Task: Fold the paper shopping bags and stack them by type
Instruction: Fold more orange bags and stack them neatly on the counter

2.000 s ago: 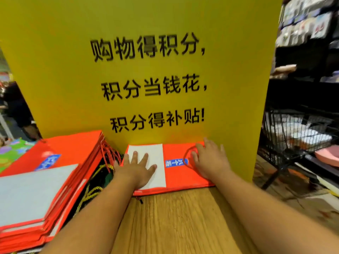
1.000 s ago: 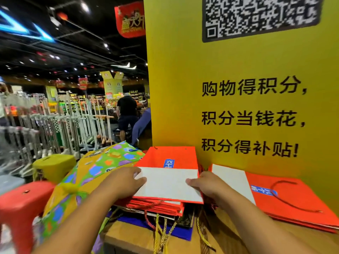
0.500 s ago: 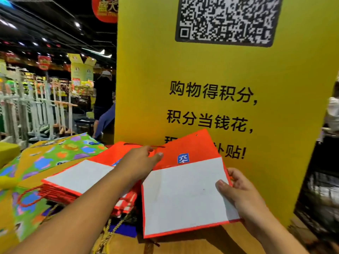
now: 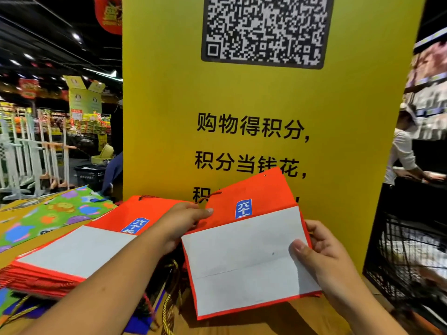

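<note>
I hold a flat orange paper bag (image 4: 246, 262) with a white folded base panel and a blue label, tilted up in front of the yellow sign. My right hand (image 4: 321, 257) pinches its right edge, thumb on the white panel. My left hand (image 4: 179, 223) grips its upper left edge near the red cord handle. To the left lies a stack of orange bags (image 4: 72, 252) of the same kind, white panels up. Further left lie colourful green patterned bags (image 4: 48, 213).
A tall yellow sign board (image 4: 242, 117) with a QR code stands right behind the bags. The wooden counter (image 4: 302, 317) runs below. A black wire basket (image 4: 411, 257) stands at the right. A person in white stands behind it. Gold cord handles (image 4: 169, 305) hang under the stack.
Both hands left the bag pressed flat by the sign, reached to the left stack, and lifted one orange bag off it. That bag is now held up at the centre, slightly higher.
</note>
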The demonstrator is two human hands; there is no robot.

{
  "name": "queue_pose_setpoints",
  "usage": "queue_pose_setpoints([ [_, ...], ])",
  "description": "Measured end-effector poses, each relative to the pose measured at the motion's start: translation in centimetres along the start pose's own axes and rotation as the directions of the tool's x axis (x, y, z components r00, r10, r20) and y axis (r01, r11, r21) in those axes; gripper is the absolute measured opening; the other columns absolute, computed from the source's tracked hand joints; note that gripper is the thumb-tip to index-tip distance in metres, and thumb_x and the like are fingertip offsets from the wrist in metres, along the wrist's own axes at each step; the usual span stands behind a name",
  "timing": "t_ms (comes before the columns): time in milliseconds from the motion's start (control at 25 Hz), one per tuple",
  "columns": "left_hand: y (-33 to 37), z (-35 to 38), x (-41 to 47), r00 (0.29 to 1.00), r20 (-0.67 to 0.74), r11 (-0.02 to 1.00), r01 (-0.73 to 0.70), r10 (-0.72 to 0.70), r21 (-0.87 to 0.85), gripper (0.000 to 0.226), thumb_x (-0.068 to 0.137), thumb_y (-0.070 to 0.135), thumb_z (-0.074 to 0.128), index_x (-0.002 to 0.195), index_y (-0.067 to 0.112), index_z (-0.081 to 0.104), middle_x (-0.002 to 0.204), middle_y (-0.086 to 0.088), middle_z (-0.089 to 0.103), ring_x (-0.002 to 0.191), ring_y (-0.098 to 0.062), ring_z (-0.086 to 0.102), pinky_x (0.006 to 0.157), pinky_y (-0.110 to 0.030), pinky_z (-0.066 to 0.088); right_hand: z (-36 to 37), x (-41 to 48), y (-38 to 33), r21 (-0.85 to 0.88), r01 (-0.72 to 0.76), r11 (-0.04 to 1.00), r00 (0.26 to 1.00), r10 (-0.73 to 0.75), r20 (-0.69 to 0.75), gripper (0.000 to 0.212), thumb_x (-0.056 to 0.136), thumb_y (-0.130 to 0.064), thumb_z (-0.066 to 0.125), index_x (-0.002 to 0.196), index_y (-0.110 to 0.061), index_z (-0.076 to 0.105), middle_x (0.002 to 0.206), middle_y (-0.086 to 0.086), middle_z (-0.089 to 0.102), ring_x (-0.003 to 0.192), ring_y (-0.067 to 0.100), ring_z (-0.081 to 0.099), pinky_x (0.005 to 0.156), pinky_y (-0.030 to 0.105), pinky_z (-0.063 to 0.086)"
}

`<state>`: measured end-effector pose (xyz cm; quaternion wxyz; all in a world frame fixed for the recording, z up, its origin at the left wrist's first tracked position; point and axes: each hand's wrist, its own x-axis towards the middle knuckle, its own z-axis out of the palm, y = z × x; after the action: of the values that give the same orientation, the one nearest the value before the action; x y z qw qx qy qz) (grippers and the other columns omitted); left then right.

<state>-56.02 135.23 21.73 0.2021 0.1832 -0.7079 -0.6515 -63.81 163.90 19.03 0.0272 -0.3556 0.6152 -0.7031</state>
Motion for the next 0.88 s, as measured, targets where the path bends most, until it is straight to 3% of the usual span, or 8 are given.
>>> queue_pose_setpoints([
  [160,1.5,1.3,1.8,0.988,-0.086,0.981,0.111,-0.126,-0.16,0.063,0.062,0.03,0.09,0.108,-0.005,0.067,0.096,-0.019,0.074,0.066,-0.026,0.07,0.064,-0.038,0.06,-1.4,0.1,-0.7,-0.015,0.078,0.997,0.997,-0.078,0.02,0.03,0.086,-0.014,0.061,0.116,-0.01,0.058,0.108,0.007,0.074,0.096,0.026,0.073,0.07,0.03,0.059],
  [280,2.5,2.7,2.3,0.989,0.032,0.929,0.15,-0.147,-0.338,0.063,0.067,0.024,0.082,0.119,-0.007,0.063,0.1,-0.023,0.072,0.062,-0.027,0.072,0.054,-0.04,0.06,-2.5,0.3,-1.4,-0.056,0.123,0.991,0.992,-0.122,0.034,0.029,0.087,-0.012,0.059,0.116,-0.009,0.059,0.108,0.006,0.074,0.097,0.022,0.072,0.073,0.026,0.058],
  [400,3.1,4.0,2.5,0.99,0.097,0.902,0.135,-0.104,-0.411,0.048,0.084,0.023,0.072,0.123,-0.002,0.061,0.099,-0.021,0.072,0.067,-0.029,0.072,0.065,-0.048,0.061,-3.8,0.2,-1.8,-0.057,0.12,0.991,0.993,-0.119,0.022,0.029,0.086,-0.012,0.061,0.114,-0.008,0.059,0.105,0.009,0.074,0.094,0.025,0.072,0.071,0.028,0.058],
  [560,3.2,5.9,2.2,0.996,0.037,0.891,-0.053,0.078,-0.45,0.019,0.095,0.012,0.061,0.114,0.016,0.059,0.092,-0.012,0.075,0.068,-0.029,0.072,0.055,-0.041,0.059,-5.6,0.2,-1.9,0.023,-0.017,1.0,0.999,0.018,-0.031,0.04,0.072,-0.027,0.082,0.086,-0.003,0.053,0.082,0.021,0.068,0.065,0.033,0.064,0.061,0.037,0.047],
  [640,3.2,6.4,1.9,0.992,0.016,0.887,-0.103,0.124,-0.451,0.019,0.095,0.009,0.06,0.112,0.016,0.058,0.092,-0.012,0.074,0.066,-0.027,0.071,0.051,-0.039,0.057,-6.0,1.1,-1.9,-0.036,-0.12,0.992,0.992,0.119,-0.037,0.059,0.061,-0.052,0.088,0.077,-0.008,0.051,0.075,0.018,0.059,0.065,0.029,0.054,0.063,0.04,0.038],
  [680,3.2,6.4,2.0,0.99,0.001,0.882,-0.127,0.144,-0.454,0.02,0.095,0.008,0.06,0.114,0.015,0.056,0.096,-0.014,0.073,0.066,-0.027,0.071,0.051,-0.039,0.057,-5.9,1.8,-1.7,-0.022,-0.19,0.981,0.982,0.19,-0.019,0.057,0.068,-0.055,0.082,0.082,-0.006,0.057,0.082,0.017,0.065,0.072,0.032,0.06,0.067,0.043,0.042],
  [800,3.3,6.0,2.0,0.982,-0.011,0.893,-0.176,0.188,-0.414,0.022,0.096,0.007,0.06,0.116,0.016,0.055,0.105,-0.018,0.07,0.069,-0.027,0.07,0.054,-0.039,0.058,-4.4,4.3,-1.4,0.112,-0.39,0.914,0.921,0.384,0.071,0.038,0.096,-0.036,0.059,0.108,-0.001,0.069,0.108,0.022,0.073,0.093,0.038,0.072,0.083,0.045,0.055],
  [880,3.5,5.8,1.8,0.978,0.011,0.899,-0.187,0.208,-0.395,0.022,0.096,0.009,0.06,0.116,0.017,0.055,0.108,-0.017,0.071,0.074,-0.029,0.071,0.059,-0.042,0.059,-3.0,5.7,-1.3,0.166,-0.432,0.887,0.901,0.431,0.041,0.024,0.097,-0.022,0.061,0.108,-0.001,0.065,0.102,0.023,0.073,0.079,0.033,0.073,0.069,0.038,0.058],
])
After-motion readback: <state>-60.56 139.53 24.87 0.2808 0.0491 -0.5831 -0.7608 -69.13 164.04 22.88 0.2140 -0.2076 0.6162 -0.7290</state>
